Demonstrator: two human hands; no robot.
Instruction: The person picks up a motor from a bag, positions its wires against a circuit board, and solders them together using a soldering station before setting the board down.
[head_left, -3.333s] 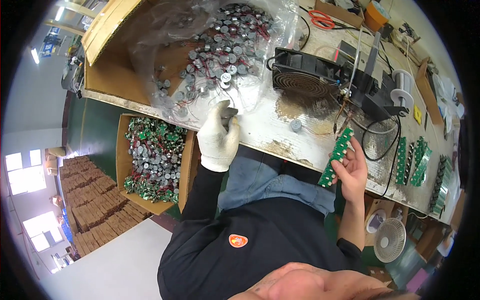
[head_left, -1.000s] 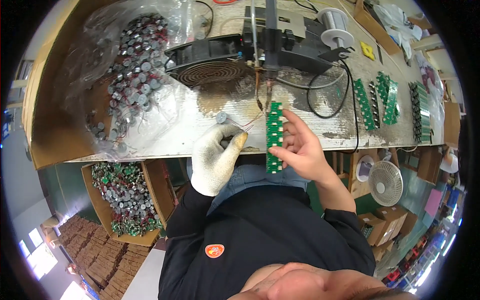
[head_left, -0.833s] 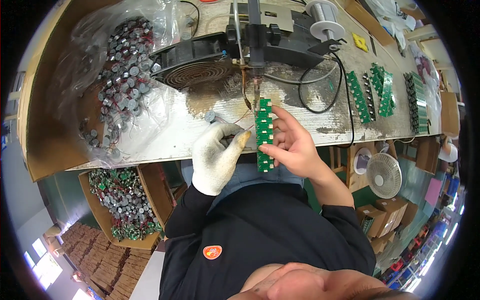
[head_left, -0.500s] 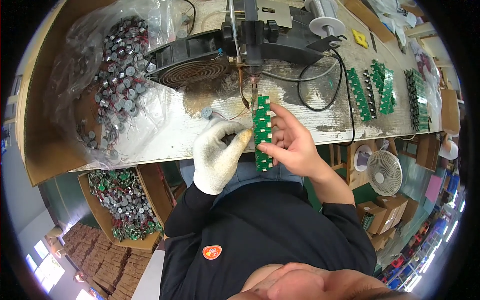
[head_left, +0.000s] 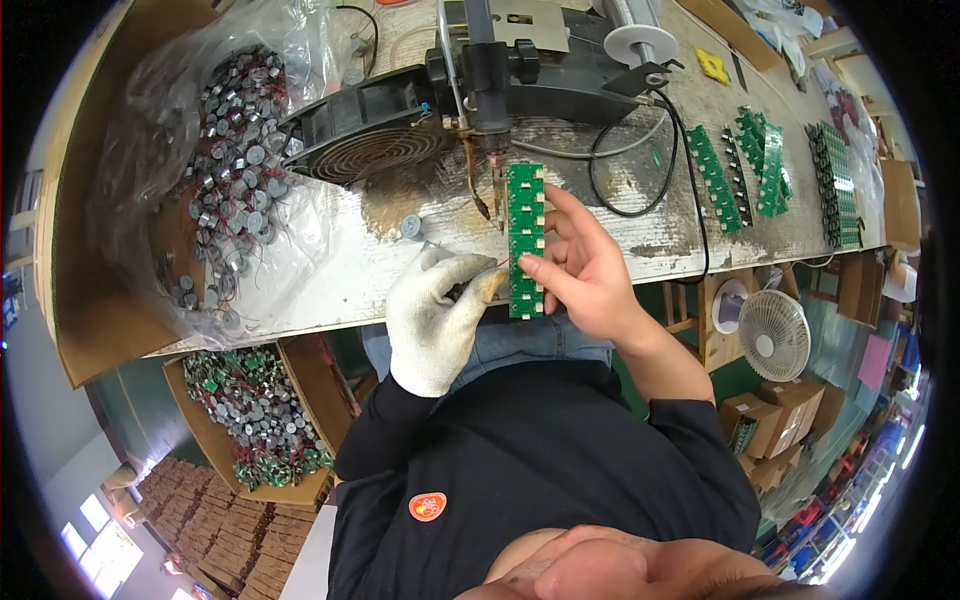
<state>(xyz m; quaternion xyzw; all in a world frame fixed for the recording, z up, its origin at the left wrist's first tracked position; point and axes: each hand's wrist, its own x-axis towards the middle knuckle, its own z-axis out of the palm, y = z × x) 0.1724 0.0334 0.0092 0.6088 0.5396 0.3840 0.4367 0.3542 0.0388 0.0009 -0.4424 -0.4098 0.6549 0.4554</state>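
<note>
The gloved left hand [head_left: 440,315] hides most of what its fingers do: only a short bit of thin red wire [head_left: 505,263] shows past the fingertips, and where it meets the circuit board strip [head_left: 526,240] is too small to make out. The leads of the small round motor [head_left: 411,227] lying on the tabletop [head_left: 340,285] beyond the glove are lost behind it. The upper part of the soldering stand [head_left: 490,85] and the solder spool [head_left: 640,45] are cut off by the top edge, and whether the iron's tip touches the strip or only sits just beside it — I cannot tell.

The left grip is closed to a narrow pinch, thumb and forefinger drawn together on the wire. The bare right hand [head_left: 590,280] grips the strip by its right side, thumb laid on the green face and the other fingers partly hidden behind it; there is no gap in that hold beyond the strip's own thickness.

The strip is held between the two hands, over the front part of the tabletop. Its long axis runs nearly straight away from the person — far end beside the soldering tip, near end by the front edge above the lap, with pale connectors along its right side
</note>
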